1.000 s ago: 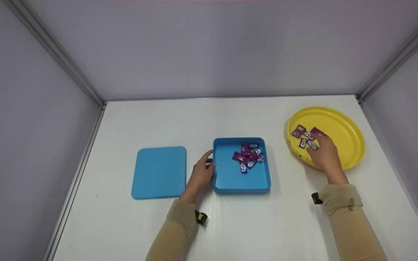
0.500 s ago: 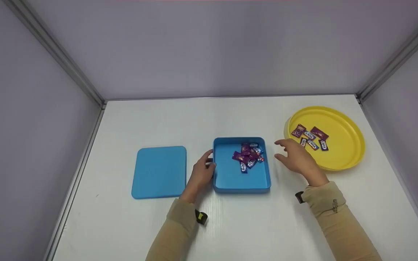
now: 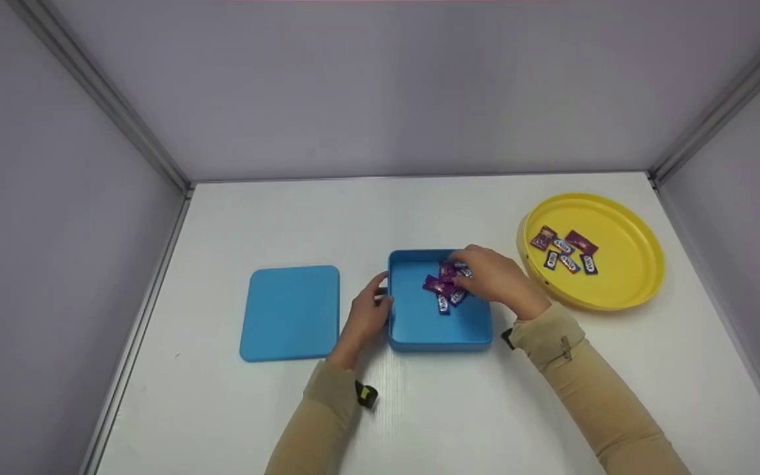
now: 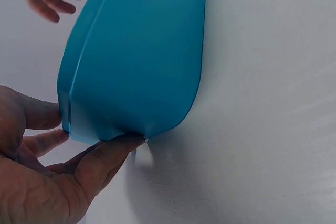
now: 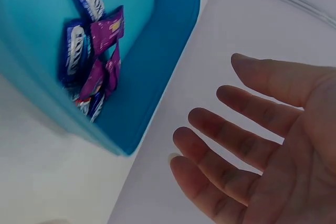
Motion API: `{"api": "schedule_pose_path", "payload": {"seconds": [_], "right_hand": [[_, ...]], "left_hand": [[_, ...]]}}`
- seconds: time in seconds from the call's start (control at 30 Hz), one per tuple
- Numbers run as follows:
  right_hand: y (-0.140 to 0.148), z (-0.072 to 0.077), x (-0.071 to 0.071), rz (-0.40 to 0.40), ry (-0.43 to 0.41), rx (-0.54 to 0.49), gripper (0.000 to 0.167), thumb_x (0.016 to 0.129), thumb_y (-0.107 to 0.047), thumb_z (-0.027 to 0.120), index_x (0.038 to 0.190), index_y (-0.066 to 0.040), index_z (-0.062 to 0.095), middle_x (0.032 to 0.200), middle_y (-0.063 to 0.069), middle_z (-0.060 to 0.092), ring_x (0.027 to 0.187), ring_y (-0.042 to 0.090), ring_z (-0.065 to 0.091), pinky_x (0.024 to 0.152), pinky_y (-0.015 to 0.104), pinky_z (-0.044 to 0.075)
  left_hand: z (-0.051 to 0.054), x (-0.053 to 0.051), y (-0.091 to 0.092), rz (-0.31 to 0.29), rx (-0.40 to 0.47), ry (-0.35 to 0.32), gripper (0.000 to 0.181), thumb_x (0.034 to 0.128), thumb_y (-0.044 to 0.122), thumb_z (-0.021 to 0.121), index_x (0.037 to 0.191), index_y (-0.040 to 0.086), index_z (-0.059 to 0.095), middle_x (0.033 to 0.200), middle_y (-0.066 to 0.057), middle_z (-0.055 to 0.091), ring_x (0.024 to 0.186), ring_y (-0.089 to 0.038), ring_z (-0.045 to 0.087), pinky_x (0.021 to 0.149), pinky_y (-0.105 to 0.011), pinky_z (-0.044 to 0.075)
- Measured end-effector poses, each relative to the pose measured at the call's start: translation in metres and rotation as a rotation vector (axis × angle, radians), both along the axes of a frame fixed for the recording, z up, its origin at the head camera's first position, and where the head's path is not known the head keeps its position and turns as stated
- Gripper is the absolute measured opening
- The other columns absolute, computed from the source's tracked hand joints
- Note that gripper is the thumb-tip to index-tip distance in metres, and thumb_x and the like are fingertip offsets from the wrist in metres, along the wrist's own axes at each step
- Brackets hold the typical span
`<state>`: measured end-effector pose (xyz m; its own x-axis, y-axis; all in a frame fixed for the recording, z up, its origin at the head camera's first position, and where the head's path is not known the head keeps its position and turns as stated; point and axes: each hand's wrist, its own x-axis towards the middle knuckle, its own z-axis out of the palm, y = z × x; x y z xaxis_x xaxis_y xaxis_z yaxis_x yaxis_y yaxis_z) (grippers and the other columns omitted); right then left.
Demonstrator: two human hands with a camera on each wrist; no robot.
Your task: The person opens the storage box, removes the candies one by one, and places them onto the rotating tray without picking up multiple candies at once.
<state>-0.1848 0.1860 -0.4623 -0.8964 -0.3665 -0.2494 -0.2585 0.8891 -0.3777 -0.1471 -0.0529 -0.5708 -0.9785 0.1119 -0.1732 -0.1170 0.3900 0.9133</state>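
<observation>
A blue square box (image 3: 423, 330) stands mid-table with several small wrapped candies (image 3: 438, 285) inside, purple and dark blue, heaped toward its right side. Against the box's left outer wall rests my left hand (image 3: 365, 316), fingertips touching the rim and wall without reaching inside. Over the box's right wall and part of the candy heap is my right hand (image 3: 495, 280). The right wrist view shows that hand (image 5: 262, 140) with fingers spread and nothing in them. On the right lies a round yellow tray (image 3: 624, 277) with several more candies (image 3: 568, 262).
A blue square lid (image 3: 291, 313) lies flat on the white table (image 3: 413, 415), left of my left hand. Grey-white panels (image 3: 419, 92) enclose the table at the back and sides.
My right hand has moved left from the yellow tray, past the gap, to over the blue box. One dark blue candy under it now shows in the tray. My left hand has stayed put.
</observation>
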Motion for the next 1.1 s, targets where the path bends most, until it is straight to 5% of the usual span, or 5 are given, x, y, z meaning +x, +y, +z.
{"api": "schedule_pose_path", "payload": {"seconds": [0.13,0.37,0.7,0.93,1.1], "right_hand": [[-0.016,-0.004,-0.011,0.058,-0.018,0.055,0.041,0.095,-0.021,0.065,0.132,-0.004,0.059,0.124,0.015,0.061,0.110,0.030,0.058,0.095,0.051,0.046],[-0.031,-0.019,-0.028,0.084,-0.113,0.149,0.047,0.095,-0.023,0.066,0.138,-0.005,0.056,0.133,0.016,0.057,0.120,0.033,0.055,0.101,0.054,0.041],[-0.044,-0.040,-0.039,0.126,-0.076,0.355,0.040,0.096,-0.017,0.062,0.135,-0.008,0.060,0.126,0.017,0.062,0.104,0.030,0.061,0.091,0.050,0.049],[-0.046,-0.045,-0.039,0.134,-0.143,0.355,0.036,0.093,-0.012,0.066,0.129,-0.006,0.064,0.121,0.020,0.059,0.094,0.029,0.058,0.085,0.048,0.051],[-0.046,-0.048,-0.039,0.118,-0.162,0.353,0.040,0.091,-0.009,0.068,0.131,-0.008,0.064,0.125,0.022,0.054,0.106,0.035,0.057,0.087,0.050,0.050]], "left_hand": [[0.000,0.000,0.000,0.000,0.007,-0.002,0.051,0.1022,0.011,0.049,0.152,0.011,0.037,0.134,-0.021,0.054,0.120,-0.035,0.056,0.098,-0.049,0.045],[0.001,0.000,0.001,-0.002,0.010,-0.018,0.052,0.1019,0.012,0.049,0.152,0.012,0.036,0.135,-0.021,0.053,0.121,-0.035,0.055,0.099,-0.049,0.044],[-0.001,-0.001,0.000,-0.005,0.009,0.010,0.051,0.1007,0.008,0.050,0.151,0.009,0.038,0.132,-0.023,0.055,0.119,-0.037,0.056,0.096,-0.049,0.046],[-0.001,-0.002,0.001,0.007,-0.001,-0.005,0.051,0.1013,0.010,0.049,0.151,0.011,0.038,0.133,-0.021,0.055,0.120,-0.035,0.056,0.097,-0.049,0.046],[0.000,-0.001,0.000,0.008,-0.005,0.000,0.051,0.1015,0.011,0.049,0.151,0.012,0.038,0.133,-0.021,0.055,0.119,-0.035,0.056,0.098,-0.049,0.045]]}}
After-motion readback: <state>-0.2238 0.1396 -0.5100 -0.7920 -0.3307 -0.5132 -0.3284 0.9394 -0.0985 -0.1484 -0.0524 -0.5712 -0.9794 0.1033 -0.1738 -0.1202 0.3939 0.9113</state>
